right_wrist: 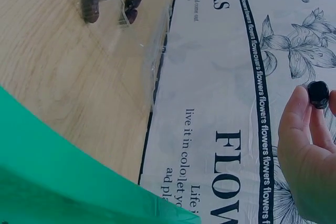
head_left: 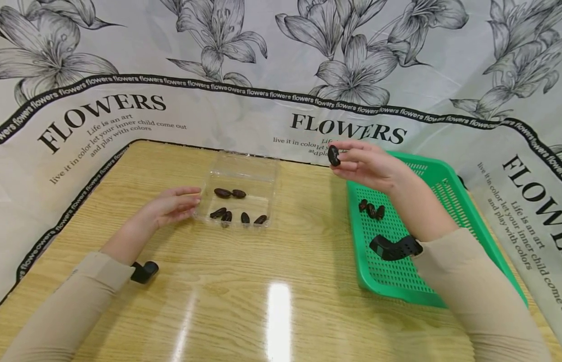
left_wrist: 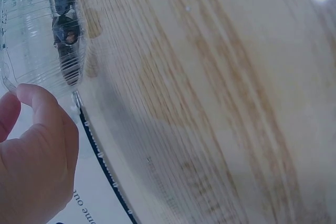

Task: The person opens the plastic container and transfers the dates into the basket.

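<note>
My right hand (head_left: 369, 163) pinches a dark brown date (head_left: 334, 156) between its fingertips, raised above the far left corner of the green basket (head_left: 359, 266). That same date (right_wrist: 318, 94) shows glossy and nearly black in the right wrist view. On the table to the left lies a clear plastic box (head_left: 244, 175) with several dates (head_left: 223, 192) inside. My left hand (head_left: 174, 207) is at the box's left side. The left wrist view shows this hand's (left_wrist: 39, 148) thumb and finger pinching the box's edge.
A few more dates (head_left: 371, 210) lie on the basket's perforated floor, beneath my right forearm. The wooden table (head_left: 244, 281) ends at a flower-printed cloth (head_left: 226, 120) that rises behind it and at both sides. Black straps (head_left: 394, 247) circle my wrists.
</note>
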`<act>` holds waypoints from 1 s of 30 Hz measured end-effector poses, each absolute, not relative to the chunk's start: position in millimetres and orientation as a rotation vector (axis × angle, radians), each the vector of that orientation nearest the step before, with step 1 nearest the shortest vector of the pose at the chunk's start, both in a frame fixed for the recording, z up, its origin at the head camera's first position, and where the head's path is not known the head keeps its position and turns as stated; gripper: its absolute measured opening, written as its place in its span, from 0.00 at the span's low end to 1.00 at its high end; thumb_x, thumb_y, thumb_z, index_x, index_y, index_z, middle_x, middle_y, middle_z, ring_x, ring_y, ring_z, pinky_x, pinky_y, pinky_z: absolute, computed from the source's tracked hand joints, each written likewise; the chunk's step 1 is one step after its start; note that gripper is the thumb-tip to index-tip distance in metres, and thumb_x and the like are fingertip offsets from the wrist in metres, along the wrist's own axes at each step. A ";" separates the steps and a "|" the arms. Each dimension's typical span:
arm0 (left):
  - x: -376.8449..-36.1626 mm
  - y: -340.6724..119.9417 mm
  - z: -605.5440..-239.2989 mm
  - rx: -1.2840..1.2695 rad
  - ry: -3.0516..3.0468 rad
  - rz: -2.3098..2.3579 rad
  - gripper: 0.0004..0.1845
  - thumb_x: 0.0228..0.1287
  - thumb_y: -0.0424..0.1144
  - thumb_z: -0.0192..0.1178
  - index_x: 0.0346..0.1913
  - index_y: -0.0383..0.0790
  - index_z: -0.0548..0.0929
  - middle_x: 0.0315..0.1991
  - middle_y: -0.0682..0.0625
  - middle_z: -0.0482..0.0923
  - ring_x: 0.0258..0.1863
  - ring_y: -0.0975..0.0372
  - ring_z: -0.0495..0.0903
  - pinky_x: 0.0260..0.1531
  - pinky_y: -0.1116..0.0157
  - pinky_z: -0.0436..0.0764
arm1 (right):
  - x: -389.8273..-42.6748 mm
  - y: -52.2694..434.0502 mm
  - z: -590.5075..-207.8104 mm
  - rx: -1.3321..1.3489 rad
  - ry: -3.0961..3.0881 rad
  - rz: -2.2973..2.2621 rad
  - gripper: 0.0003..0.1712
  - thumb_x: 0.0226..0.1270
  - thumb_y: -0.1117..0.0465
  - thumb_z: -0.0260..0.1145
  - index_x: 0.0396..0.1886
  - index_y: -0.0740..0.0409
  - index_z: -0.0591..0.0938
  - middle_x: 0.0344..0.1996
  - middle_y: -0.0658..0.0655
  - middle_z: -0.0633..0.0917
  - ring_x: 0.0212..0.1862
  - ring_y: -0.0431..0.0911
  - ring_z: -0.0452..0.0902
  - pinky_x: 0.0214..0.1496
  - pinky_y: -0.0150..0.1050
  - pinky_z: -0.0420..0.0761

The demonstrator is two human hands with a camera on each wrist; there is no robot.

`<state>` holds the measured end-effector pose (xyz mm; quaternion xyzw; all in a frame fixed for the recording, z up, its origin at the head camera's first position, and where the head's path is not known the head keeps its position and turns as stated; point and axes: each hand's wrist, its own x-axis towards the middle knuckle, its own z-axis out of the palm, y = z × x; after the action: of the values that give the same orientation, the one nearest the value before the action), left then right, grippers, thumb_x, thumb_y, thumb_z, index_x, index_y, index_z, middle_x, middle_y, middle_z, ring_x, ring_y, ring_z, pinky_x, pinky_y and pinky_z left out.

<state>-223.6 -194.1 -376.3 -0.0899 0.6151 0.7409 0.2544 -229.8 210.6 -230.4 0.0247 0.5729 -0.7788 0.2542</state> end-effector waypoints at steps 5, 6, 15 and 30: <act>-223.5 -194.2 -376.2 -0.233 1.677 2.011 0.32 0.66 0.28 0.53 0.70 0.30 0.54 0.35 0.54 0.78 0.34 0.68 0.78 0.32 0.75 0.79 | -225.1 218.5 -229.3 0.114 1.534 -2.126 0.16 0.62 0.79 0.55 0.40 0.60 0.83 0.41 0.62 0.78 0.41 0.50 0.80 0.46 0.38 0.81; -223.6 -194.3 -376.2 -0.232 1.678 2.011 0.32 0.66 0.28 0.53 0.70 0.30 0.54 0.36 0.54 0.78 0.34 0.68 0.78 0.32 0.75 0.79 | -224.8 220.2 -230.1 0.122 1.527 -2.127 0.16 0.62 0.79 0.55 0.40 0.60 0.83 0.41 0.62 0.78 0.41 0.51 0.80 0.46 0.38 0.81; -223.9 -194.9 -377.6 -0.241 1.655 2.026 0.32 0.66 0.28 0.53 0.70 0.30 0.54 0.35 0.54 0.78 0.33 0.68 0.79 0.33 0.75 0.79 | -220.7 233.4 -238.4 0.113 1.510 -2.149 0.15 0.63 0.78 0.54 0.39 0.61 0.84 0.38 0.61 0.80 0.39 0.49 0.81 0.44 0.37 0.81; -223.8 -196.4 -379.8 -0.242 1.662 2.034 0.31 0.66 0.28 0.54 0.70 0.31 0.56 0.36 0.54 0.79 0.33 0.68 0.78 0.34 0.75 0.79 | -213.0 261.5 -249.8 0.116 1.566 -2.119 0.17 0.66 0.76 0.52 0.40 0.56 0.83 0.41 0.60 0.78 0.42 0.48 0.80 0.46 0.37 0.81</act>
<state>-223.8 -196.4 -379.8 -0.0889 0.6101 0.7468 0.2492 -213.0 261.5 -249.8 0.0428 0.5751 -0.7780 0.2493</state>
